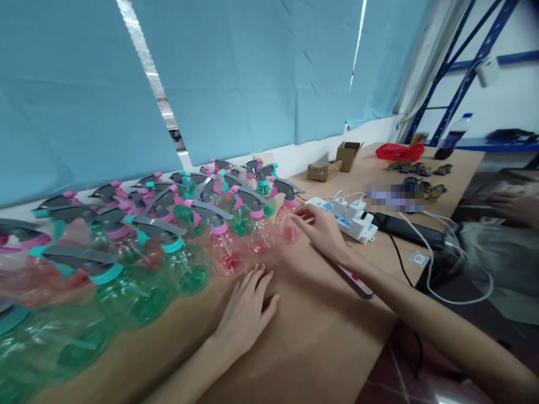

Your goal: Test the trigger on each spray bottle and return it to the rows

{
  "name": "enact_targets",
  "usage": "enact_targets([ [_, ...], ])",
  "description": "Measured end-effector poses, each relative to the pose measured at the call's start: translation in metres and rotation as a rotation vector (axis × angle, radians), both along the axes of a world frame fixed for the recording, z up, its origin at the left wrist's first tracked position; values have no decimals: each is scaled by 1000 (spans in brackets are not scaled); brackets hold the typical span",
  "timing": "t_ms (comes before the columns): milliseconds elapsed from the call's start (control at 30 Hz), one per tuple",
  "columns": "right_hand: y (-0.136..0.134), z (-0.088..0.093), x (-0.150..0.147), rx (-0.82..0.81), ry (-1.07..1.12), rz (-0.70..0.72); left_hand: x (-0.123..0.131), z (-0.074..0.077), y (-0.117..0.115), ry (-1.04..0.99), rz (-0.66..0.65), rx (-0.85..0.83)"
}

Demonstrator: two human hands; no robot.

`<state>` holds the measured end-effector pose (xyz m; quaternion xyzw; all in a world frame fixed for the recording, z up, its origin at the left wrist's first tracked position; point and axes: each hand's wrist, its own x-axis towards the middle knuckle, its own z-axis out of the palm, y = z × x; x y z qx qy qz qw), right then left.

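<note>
My left hand [248, 303] lies palm down on the wooden table with its fingers spread, just in front of a pink spray bottle [227, 251]. Against the right side of another pink spray bottle [287, 229], at the end of the front row, are the fingertips of my right hand [319, 229]. Those fingers are stretched out and not wrapped round the bottle. Green spray bottles, one with a turquoise collar [187, 269], stand among the pink ones to the left. All carry grey trigger levers. Behind my right forearm a flat pink-and-dark object [356, 280] is partly hidden.
A white power strip [362, 229] with plugged-in chargers and cables sits right of my right hand, beside a long black case [408, 231]. Small cardboard boxes [324, 170], a red tray [400, 151] and a drink bottle [457, 132] stand farther back. Another person's hand [516, 202] shows at the right.
</note>
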<state>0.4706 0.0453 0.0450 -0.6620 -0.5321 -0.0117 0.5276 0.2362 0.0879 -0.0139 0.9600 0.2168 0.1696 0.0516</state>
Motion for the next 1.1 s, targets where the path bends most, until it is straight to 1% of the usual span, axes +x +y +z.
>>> enact_targets([
  [67,3,-1,11,10,13,-80,3,0,0,7,-5,2],
  [133,12,-1,19,18,26,-120,4,0,0,8,-7,5],
  [300,41,1,24,41,53,-50,4,0,1,12,-10,18],
  [400,47,4,23,54,66,-19,5,1,1,-2,-22,3],
  [467,44,6,24,60,74,-15,5,2,0,-20,-32,-20],
  [533,35,8,24,68,79,-18,5,5,-2,-41,-41,-52],
  [667,6,10,17,92,80,-10,4,11,-9,-114,-44,-132],
  [767,-19,12,3,98,78,16,1,15,-17,-180,-32,-199],
  [867,-38,13,-20,85,78,62,-7,17,-25,-248,8,-227],
  [1033,-54,23,-75,46,113,319,-33,15,-37,-319,107,-231],
  [1100,-57,28,-100,-20,144,417,-48,16,-41,-346,132,-255],
])
